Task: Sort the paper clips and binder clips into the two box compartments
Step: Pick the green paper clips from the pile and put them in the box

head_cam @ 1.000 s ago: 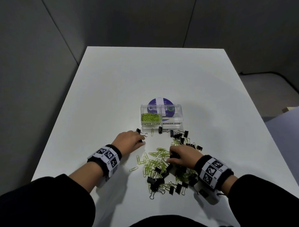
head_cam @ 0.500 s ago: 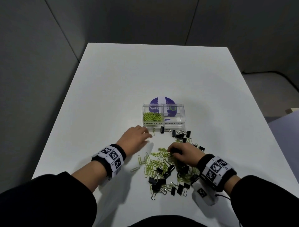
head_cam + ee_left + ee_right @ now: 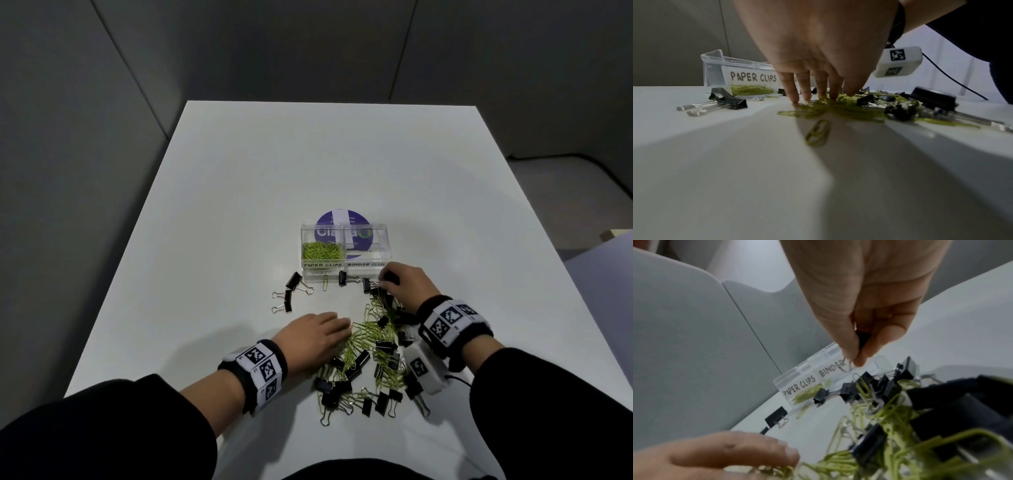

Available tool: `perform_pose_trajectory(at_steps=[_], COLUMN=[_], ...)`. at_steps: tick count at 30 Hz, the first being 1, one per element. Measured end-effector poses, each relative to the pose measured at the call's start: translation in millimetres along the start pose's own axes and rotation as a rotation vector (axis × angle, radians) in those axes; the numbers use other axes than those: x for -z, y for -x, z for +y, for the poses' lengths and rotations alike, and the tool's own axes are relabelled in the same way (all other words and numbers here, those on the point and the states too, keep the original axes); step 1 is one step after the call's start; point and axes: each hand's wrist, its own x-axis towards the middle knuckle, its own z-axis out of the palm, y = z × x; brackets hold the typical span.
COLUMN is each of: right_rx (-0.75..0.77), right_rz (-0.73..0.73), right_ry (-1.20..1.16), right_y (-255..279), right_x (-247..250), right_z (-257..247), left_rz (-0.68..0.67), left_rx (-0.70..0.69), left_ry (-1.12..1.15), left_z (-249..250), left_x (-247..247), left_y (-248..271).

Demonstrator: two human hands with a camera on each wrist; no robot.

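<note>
A clear two-compartment box (image 3: 344, 265) stands mid-table. Its left compartment, marked PAPER CLIPS (image 3: 753, 77), holds green paper clips (image 3: 322, 253); the right one, marked BINDER CLIPS (image 3: 368, 245), looks bare. A mixed pile of green paper clips and black binder clips (image 3: 370, 346) lies in front of it. My left hand (image 3: 342, 323) presses straight fingers (image 3: 795, 92) onto the pile's left edge. My right hand (image 3: 385, 279) hovers by the box front and pinches a black binder clip (image 3: 861, 339) between thumb and finger, its wire handle (image 3: 846, 368) hanging below.
Two binder clips (image 3: 291, 291) lie left of the box front, with a single paper clip (image 3: 325, 282) and two more binder clips (image 3: 343, 278) just before it. A purple round sticker (image 3: 340, 219) sits under the box. Grey partitions bound the white table (image 3: 239, 205).
My right hand lifted from the pile toward the box's right compartment with a binder clip. My left hand drew back from the box front onto the pile, uncovering two binder clips.
</note>
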Motion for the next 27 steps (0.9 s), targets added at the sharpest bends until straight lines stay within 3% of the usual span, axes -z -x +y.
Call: perform_pose_trajectory(at_steps=[2,7,11,15,20,23,25,27], right_rx=[0.007,-0.079,-0.14,-0.025,0.195,0.244,0.238,0.218], right_rz=[-0.008,0.201,0.077,0.091,-0.125,-0.187,-0.176,-0.147], right_ry=[0.052,0.097,0.109,0.239,0.377,0.431,0.441,0.453], right_y=[2.6,1.3,3.9,24.0,73.0,88.7,91.4,90.2], right_x=[-0.6,14.6,12.5,4.4,-3.7,-11.9,-20.3,-29.6], right_z=[-0.3,24.5,47.0,44.4,29.3,27.5,25.4,20.7], left_rz=[0.005,-0.049,-0.093,-0.2,-0.121,-0.114,-0.079,0.022], left_rx=[-0.017,0.001,0.073,0.132,0.307,0.408,0.407,0.292], left_ry=[0.018,0.003,0.018,0.073,0.102,0.179,0.224,0.166], left_z=[-1.7,-9.2,-11.3,-7.0,-8.9,-6.2,-1.0,5.7], left_x=[-3.6,-11.1,-11.5,-4.7,2.8,4.0,3.0,3.4], left_y=[7.3,34.0,51.1,62.0,74.1,74.5,70.7,65.1])
